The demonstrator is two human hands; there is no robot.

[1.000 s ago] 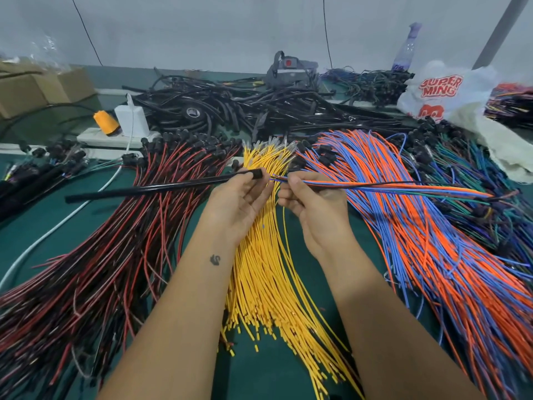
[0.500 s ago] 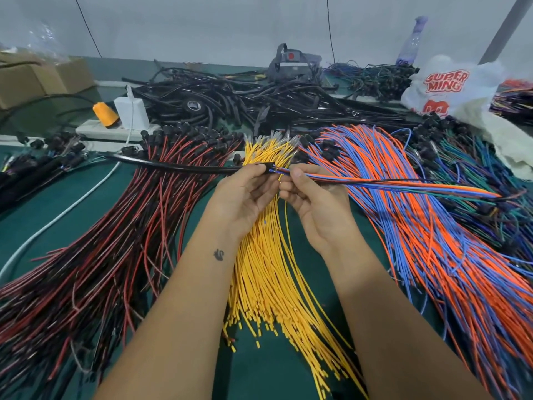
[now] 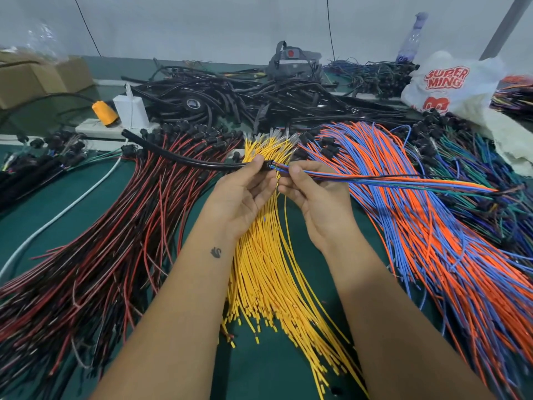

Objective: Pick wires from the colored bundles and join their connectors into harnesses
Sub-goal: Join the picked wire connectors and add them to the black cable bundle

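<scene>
Here the left hand (image 3: pixel 245 192) pinches the black sleeve (image 3: pixel 184 158) end, while the right hand (image 3: pixel 314 194), just beside, pinches the wire group (image 3: pixel 389 180) (likely feeding it in).

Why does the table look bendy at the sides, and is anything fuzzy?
Head view: the wide lens curves the table edge and the pole; the red and black wires near the corner look smeared; light is soft and even, no glare; the left hand and right hand look sharp.
</scene>
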